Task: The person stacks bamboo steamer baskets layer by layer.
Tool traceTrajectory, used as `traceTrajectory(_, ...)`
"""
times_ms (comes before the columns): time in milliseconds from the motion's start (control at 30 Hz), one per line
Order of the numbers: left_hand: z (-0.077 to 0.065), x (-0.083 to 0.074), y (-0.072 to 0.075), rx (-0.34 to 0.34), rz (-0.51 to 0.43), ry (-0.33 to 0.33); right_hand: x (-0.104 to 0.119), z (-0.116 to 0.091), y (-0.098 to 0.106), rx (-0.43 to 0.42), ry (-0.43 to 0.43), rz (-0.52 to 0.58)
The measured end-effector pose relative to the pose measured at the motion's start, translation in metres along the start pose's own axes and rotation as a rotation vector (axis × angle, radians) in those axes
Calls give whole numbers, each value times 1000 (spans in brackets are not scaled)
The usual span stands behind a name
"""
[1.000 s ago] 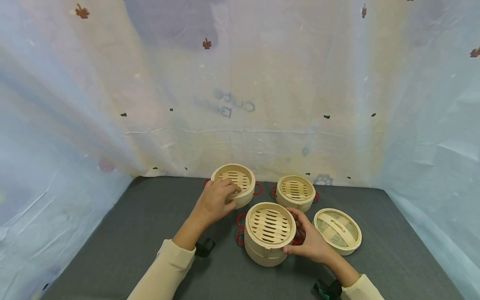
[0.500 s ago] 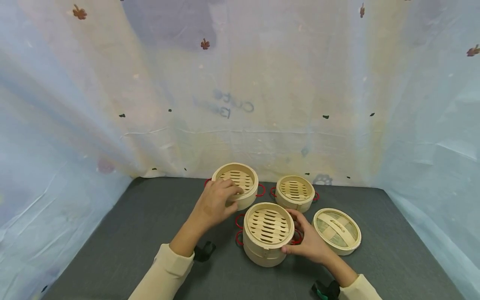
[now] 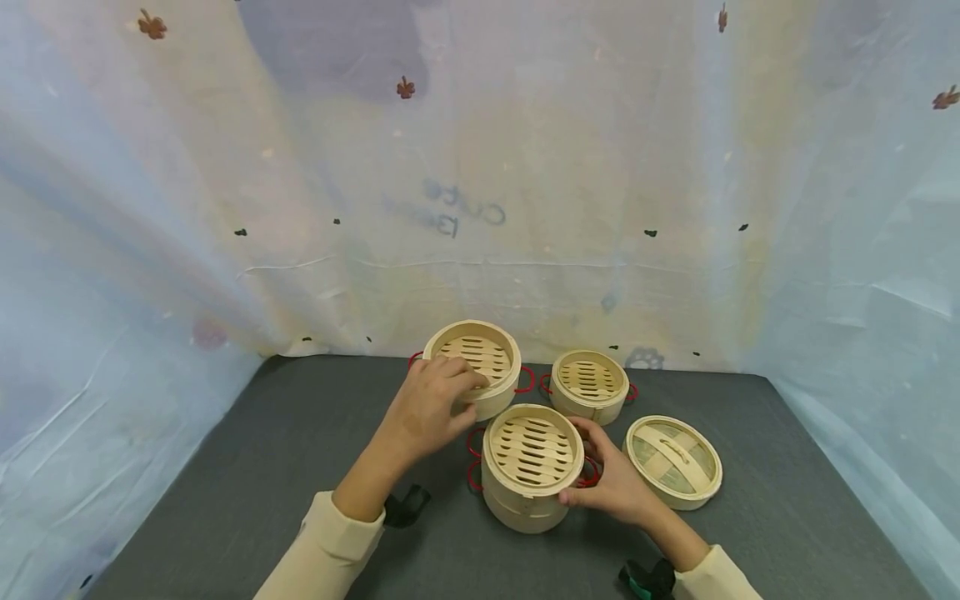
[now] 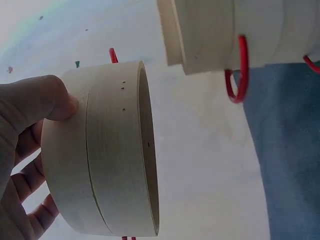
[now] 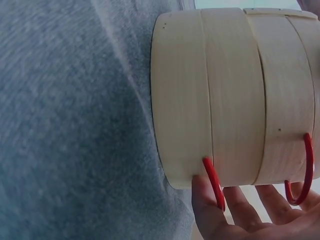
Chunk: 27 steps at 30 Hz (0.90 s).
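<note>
My left hand [image 3: 431, 410] grips the near rim of a round bamboo steamer basket [image 3: 489, 403], thumb outside and fingers over the edge. That basket is off the table; the left wrist view shows its open underside apart from the cloth. In front of it stands a stack of two bamboo steamer baskets [image 3: 527, 500] with red side handles and a slatted top. My right hand [image 3: 611, 483] holds the stack's right side, its thumb at the front and fingers behind. In the right wrist view its fingertips [image 5: 202, 187] touch the bamboo wall beside a red handle [image 5: 214, 182].
A smaller single steamer basket [image 3: 592, 407] stands at the back right. A woven bamboo lid [image 3: 672, 463] with a small handle lies right of the stack. Dark grey cloth covers the table [image 3: 315, 442]; a pale curtain [image 3: 540, 167] hangs behind and at both sides.
The basket in my left hand has risen and shifted slightly right, looking larger. My right hand stays on the stack.
</note>
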<state>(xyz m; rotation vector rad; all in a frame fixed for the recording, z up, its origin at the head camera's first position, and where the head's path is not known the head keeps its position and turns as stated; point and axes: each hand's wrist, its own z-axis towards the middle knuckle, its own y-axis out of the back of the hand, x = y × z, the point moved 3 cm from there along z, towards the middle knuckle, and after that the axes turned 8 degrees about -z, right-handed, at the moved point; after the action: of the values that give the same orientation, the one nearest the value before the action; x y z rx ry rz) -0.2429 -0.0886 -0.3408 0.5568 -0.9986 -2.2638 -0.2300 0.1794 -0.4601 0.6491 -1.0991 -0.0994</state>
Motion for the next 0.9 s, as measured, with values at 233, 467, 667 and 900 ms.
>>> traceTrajectory(233,2,-11,5,-24,-13,-71,0,2,-2,6,23,18)
traceTrajectory(467,2,-20,4,-18,-44,-103,0,2,-2,9,25,23)
traceTrajectory(667,0,-25,-1,-6,-73,-123,1,2,-2,16,25,48)
traceTrajectory(900,-3,-32,-4,0,-90,-134,3,2,-2,27,-14,52)
